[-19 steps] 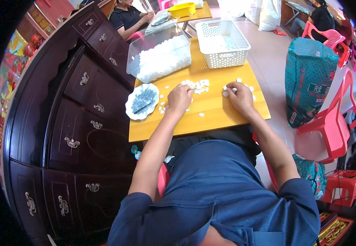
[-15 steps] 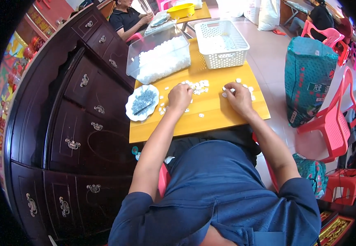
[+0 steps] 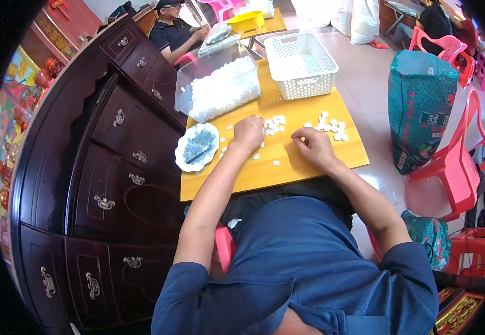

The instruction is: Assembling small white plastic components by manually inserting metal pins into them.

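On the yellow wooden table (image 3: 287, 170), my left hand (image 3: 249, 132) is closed beside a loose cluster of small white plastic pieces (image 3: 276, 121). Its fingertips are turned away, so what they hold is hidden. My right hand (image 3: 316, 146) rests low over the table with thumb and fingers drawn together; anything between them is too small to make out. Just beyond it lies another group of white pieces (image 3: 333, 125). A few single pieces lie near the front edge. Left of my left hand stands a scalloped white plate (image 3: 179, 149) with small grey-blue bits and a dark thin stick (image 3: 199, 156).
A clear bin (image 3: 184, 97) of white pieces and a white perforated basket (image 3: 304, 91) stand at the table's far side. A dark wooden cabinet (image 3: 114, 162) flanks the left. Rightward are a green sack (image 3: 421, 111) and pink chairs (image 3: 449, 178). Another person (image 3: 170, 34) sits beyond.
My right hand has drawn left and nearer, off the right-hand group of white pieces, which now shows more fully. My left hand stays by its cluster. The whole view has shifted slightly.
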